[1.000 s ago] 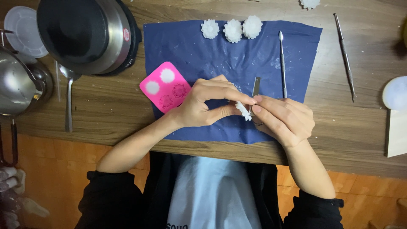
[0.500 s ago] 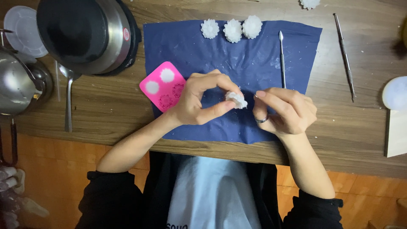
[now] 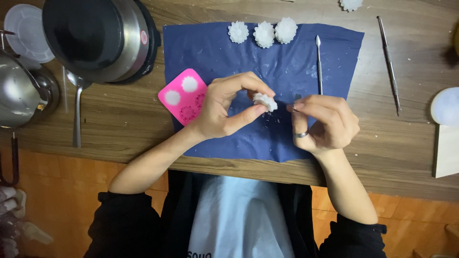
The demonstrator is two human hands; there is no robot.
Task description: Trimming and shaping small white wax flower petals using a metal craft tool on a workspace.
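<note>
Right hand: your right hand [image 3: 325, 122] is curling closed just beside the flower, its fingers [image 3: 306, 106] pinching something thin and grey; you cannot tell from here what it is. A ring is showing on one finger.
Left hand: your left hand [image 3: 229, 107] is gripping the small white flower piece [image 3: 264, 101] between thumb and fingertips, holding it just above the blue mat [image 3: 287, 62].
Piece in hand: it is looking freed from the mould and is getting its edges worked; white crumbs are lying on the mat under it.
Mould: the pink mould [image 3: 184, 95] is lying at the mat's left edge, touching your left hand's side. Two cavities are showing white filling, and at least one patterned cavity is looking empty.
Spare tools: one slim metal tool [image 3: 319, 62] is resting on the mat; a second one [image 3: 388, 62] is lying well apart on the bare bench [image 3: 406, 138].
Finished row: three white flowers [image 3: 262, 32] are sitting side by side at the mat's far edge, a fourth [image 3: 351, 4] beyond it.
Progress, as a judgement: four pieces look done, one is in hand, two look left in the mould.
Far left: a pot [image 3: 95, 36], a spoon [image 3: 77, 110] and a metal kettle [image 3: 21, 93] are standing off the mat.
</note>
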